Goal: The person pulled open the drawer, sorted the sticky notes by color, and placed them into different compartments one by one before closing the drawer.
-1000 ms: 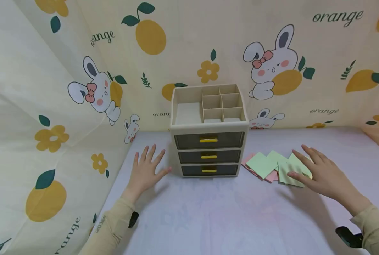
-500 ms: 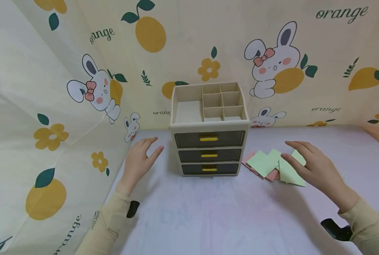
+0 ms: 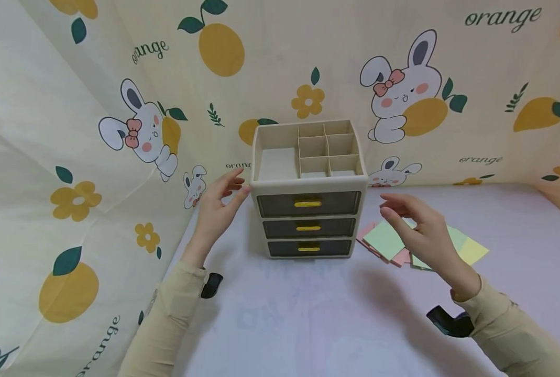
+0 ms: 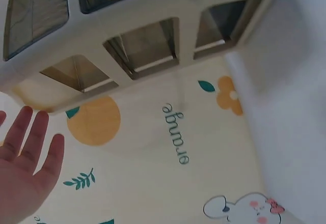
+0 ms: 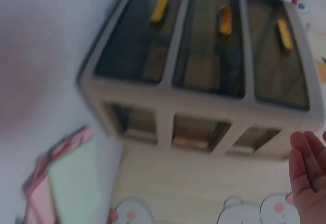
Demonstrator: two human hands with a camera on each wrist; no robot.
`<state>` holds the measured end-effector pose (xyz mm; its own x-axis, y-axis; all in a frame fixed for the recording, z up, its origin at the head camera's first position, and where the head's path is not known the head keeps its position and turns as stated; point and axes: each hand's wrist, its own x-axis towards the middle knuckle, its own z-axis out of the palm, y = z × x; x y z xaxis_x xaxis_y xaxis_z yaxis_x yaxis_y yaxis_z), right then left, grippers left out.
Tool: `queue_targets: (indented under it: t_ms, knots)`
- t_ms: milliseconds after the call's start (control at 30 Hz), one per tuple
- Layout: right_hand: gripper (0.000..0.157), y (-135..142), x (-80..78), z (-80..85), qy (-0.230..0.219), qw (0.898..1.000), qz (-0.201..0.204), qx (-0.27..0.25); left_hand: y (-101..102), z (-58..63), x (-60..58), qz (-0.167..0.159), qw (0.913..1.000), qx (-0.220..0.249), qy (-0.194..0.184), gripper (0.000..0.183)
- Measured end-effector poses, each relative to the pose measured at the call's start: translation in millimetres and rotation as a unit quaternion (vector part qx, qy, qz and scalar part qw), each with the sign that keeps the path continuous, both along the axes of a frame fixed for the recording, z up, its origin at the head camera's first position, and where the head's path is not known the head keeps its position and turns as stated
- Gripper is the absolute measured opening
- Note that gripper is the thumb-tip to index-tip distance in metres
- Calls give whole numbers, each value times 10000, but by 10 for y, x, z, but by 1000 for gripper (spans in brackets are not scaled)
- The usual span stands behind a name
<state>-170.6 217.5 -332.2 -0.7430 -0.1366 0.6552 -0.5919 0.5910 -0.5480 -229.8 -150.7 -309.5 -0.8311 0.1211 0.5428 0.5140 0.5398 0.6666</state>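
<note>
A cream desk organizer (image 3: 308,184) with three dark drawers and yellow handles stands upright at the back middle of the table. Its top is divided into one large and several small compartments. My left hand (image 3: 219,207) is raised at its upper left side, fingertips close to the top edge, with nothing held. On the other side, my right hand (image 3: 423,233) hovers over the paper squares with fingers slightly bent, also holding nothing. In the left wrist view, the left fingers (image 4: 31,137) spread beside the organizer's cut-out side wall (image 4: 186,35).
Pink, green and yellow paper squares (image 3: 384,241) lie loosely piled right of the organizer, partly hidden by the right hand. Behind hangs a cream cloth (image 3: 270,63) printed with oranges and rabbits, also covering the left side. A pale cloth covers the table (image 3: 308,319).
Both hands have moved inward toward the organizer. The left hand has risen to its upper left side; the right hand has come left across the paper squares.
</note>
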Motion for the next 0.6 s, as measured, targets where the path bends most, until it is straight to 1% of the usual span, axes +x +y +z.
queue_targets:
  t_ms: [100,233,367,467,600]
  knots:
    - [34,-138,-17,68,-344,9985,148,-397,58,26,-37,-278,9994,156,-111,45]
    - [31,-311,-65,111,-746,9915,511,-939,109,44,-79,-507,9979,325,-257,42]
    - [30,-455,-134,96,-1134,9797,926,-1372,137,39,-116,-582,9963,469,-434,39]
    - [30,-542,-186,59,-1343,9710,1207,-1568,145,35,-136,-625,9945,572,-619,38]
    - [30,-641,-244,7,-1492,9599,1527,-1817,144,31,-146,-702,9899,764,-967,37]
